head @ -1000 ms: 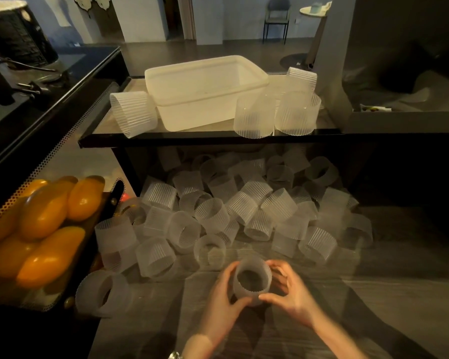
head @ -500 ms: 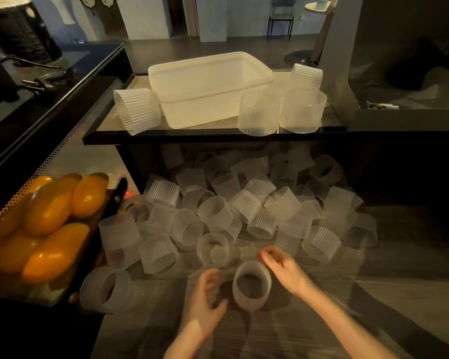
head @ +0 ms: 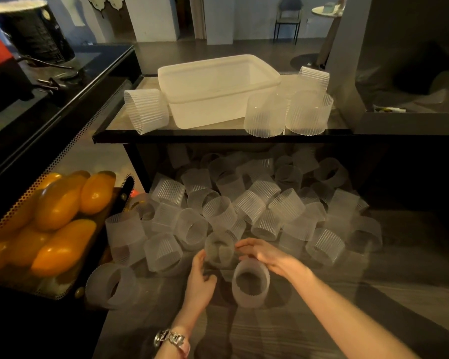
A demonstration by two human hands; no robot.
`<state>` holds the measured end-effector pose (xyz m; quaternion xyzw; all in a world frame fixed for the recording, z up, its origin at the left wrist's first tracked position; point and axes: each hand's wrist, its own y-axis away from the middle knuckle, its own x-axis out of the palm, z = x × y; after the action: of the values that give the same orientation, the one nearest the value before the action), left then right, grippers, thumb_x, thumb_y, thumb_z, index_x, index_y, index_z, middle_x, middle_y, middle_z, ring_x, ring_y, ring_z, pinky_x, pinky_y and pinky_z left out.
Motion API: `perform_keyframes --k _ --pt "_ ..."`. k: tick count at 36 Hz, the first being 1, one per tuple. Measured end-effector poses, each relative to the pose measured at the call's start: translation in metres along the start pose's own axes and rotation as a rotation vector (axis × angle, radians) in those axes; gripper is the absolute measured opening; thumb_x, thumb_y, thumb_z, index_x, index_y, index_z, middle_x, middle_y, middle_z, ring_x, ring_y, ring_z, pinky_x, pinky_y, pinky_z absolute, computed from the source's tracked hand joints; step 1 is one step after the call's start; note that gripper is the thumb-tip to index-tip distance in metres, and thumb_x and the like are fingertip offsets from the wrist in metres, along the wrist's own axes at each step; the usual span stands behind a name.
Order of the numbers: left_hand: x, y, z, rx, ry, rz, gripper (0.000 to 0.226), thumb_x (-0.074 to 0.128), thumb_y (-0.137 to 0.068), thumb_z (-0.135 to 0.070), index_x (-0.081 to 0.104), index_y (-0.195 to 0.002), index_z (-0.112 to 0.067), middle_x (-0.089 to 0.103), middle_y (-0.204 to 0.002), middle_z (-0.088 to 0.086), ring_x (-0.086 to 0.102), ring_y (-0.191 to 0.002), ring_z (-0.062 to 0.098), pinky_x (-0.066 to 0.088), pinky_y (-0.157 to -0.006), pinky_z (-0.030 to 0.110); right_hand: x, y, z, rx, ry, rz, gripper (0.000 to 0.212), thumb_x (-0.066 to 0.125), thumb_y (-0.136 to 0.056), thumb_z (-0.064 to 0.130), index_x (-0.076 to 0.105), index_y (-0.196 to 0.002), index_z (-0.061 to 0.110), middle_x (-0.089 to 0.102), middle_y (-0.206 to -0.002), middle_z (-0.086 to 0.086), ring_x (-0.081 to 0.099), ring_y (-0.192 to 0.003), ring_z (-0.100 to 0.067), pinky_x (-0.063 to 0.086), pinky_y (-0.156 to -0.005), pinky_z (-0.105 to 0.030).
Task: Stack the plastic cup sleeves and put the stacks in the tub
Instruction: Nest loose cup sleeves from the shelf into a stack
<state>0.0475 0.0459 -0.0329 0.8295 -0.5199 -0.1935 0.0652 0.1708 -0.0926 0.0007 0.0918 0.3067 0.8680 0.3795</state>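
Several loose translucent ribbed cup sleeves lie heaped on the lower wooden surface. One upright sleeve stack stands in front of the heap, untouched. Just behind it lies a single loose sleeve between my hands. My left hand cups its left side with the thumb below it, and the straight fingers of my right hand touch its right rim. The white plastic tub sits on the raised shelf behind. Beside the tub stand sleeve stacks, one on its left and others on its right.
A black mesh basket of orange fruits stands at the left, with one sleeve lying by its corner. The black shelf edge overhangs the back of the heap. A dark counter with a pot runs along the far left.
Both hands let go of the upright stack, left it standing, and moved forward to a loose sleeve at the front of the heap.
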Motion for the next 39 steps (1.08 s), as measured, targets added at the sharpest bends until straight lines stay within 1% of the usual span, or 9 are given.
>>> perform_keyframes --k 4,8,13,17,24,27,33,36,39 --pt "0.0 0.003 -0.005 0.068 0.003 -0.02 0.062 0.049 -0.081 0.015 0.042 -0.131 -0.021 0.046 -0.134 0.002 0.048 -0.106 -0.004 0.042 -0.091 0.012 0.0 0.003 -0.001 -0.031 -0.06 -0.034 0.025 0.056 -0.091 0.009 0.056 -0.116 0.007 0.061 -0.1 -0.003 0.059 -0.087 -0.008 0.05 -0.071 -0.011" --pt "-0.004 0.007 -0.006 0.094 0.045 -0.021 0.057 0.053 -0.086 0.008 0.043 -0.135 -0.019 0.041 -0.133 0.0 0.051 -0.106 -0.005 0.043 -0.1 0.025 -0.005 0.008 -0.008 -0.05 -0.101 -0.018 0.015 0.058 -0.089 0.011 0.059 -0.104 0.014 0.066 -0.102 -0.007 0.062 -0.096 -0.016 0.049 -0.088 -0.024" --pt "-0.004 0.011 -0.01 0.101 0.095 -0.005 0.063 0.044 -0.084 0.018 0.041 -0.133 -0.021 0.045 -0.131 0.003 0.048 -0.122 0.013 0.04 -0.106 0.038 -0.006 0.011 -0.009 -0.087 -0.238 0.007 0.019 0.054 -0.089 0.001 0.057 -0.108 -0.001 0.063 -0.087 -0.013 0.059 -0.081 -0.019 0.047 -0.081 -0.027" --pt "-0.003 0.013 -0.015 0.13 0.053 -0.005 0.065 0.042 -0.082 0.02 0.042 -0.124 -0.03 0.05 -0.123 -0.01 0.049 -0.117 0.009 0.042 -0.102 0.031 -0.005 0.013 -0.005 -0.093 -0.262 -0.001 0.021 0.053 -0.091 0.004 0.058 -0.111 -0.001 0.064 -0.09 -0.012 0.06 -0.08 -0.016 0.049 -0.078 -0.024" --pt "-0.006 0.013 -0.012 0.134 -0.095 0.034 0.072 0.043 -0.082 0.016 0.038 -0.134 -0.032 0.039 -0.123 0.004 0.048 -0.11 0.014 0.039 -0.096 0.02 -0.001 0.012 -0.003 -0.1 -0.085 0.07 0.027 0.045 -0.095 0.008 0.069 -0.09 0.019 0.071 -0.089 0.006 0.066 -0.084 -0.004 0.051 -0.075 -0.015" --pt "-0.008 0.011 -0.008 0.086 -0.167 0.058 0.073 0.045 -0.083 0.012 0.03 -0.143 -0.026 0.035 -0.123 0.007 0.045 -0.113 0.016 0.035 -0.104 0.026 0.002 0.01 -0.001 -0.041 -0.039 0.08 0.025 0.043 -0.098 0.019 0.068 -0.093 0.016 0.068 -0.093 -0.002 0.063 -0.09 -0.014 0.048 -0.09 -0.027" --pt "-0.007 0.002 0.003 -0.01 -0.32 0.102 0.068 0.063 -0.082 -0.008 0.035 -0.142 -0.022 0.038 -0.113 0.003 0.045 -0.111 0.023 0.039 -0.102 0.035 0.002 0.004 0.0 0.035 0.004 0.082 0.039 0.044 -0.097 0.036 0.063 -0.106 0.004 0.068 -0.098 -0.009 0.061 -0.088 -0.015 0.046 -0.088 -0.027" --pt "-0.004 -0.001 0.006 -0.022 -0.302 0.09 0.069 0.071 -0.079 -0.016 0.038 -0.14 -0.018 0.035 -0.126 0.006 0.04 -0.124 0.026 0.037 -0.106 0.039 0.001 0.005 0.001 0.035 0.039 0.069 0.029 0.049 -0.095 0.032 0.065 -0.095 0.008 0.064 -0.085 -0.006 0.058 -0.077 -0.012 0.045 -0.083 -0.029" --pt "-0.001 -0.004 0.01 0.011 -0.248 0.062 0.078 0.075 -0.076 -0.015 0.033 -0.142 -0.01 0.034 -0.141 0.008 0.033 -0.134 0.024 0.033 -0.11 0.043 0.001 0.004 0.001 0.001 0.122 0.044 0.028 0.048 -0.096 0.024 0.064 -0.113 0.008 0.065 -0.107 -0.007 0.06 -0.096 -0.014 0.047 -0.085 -0.022"
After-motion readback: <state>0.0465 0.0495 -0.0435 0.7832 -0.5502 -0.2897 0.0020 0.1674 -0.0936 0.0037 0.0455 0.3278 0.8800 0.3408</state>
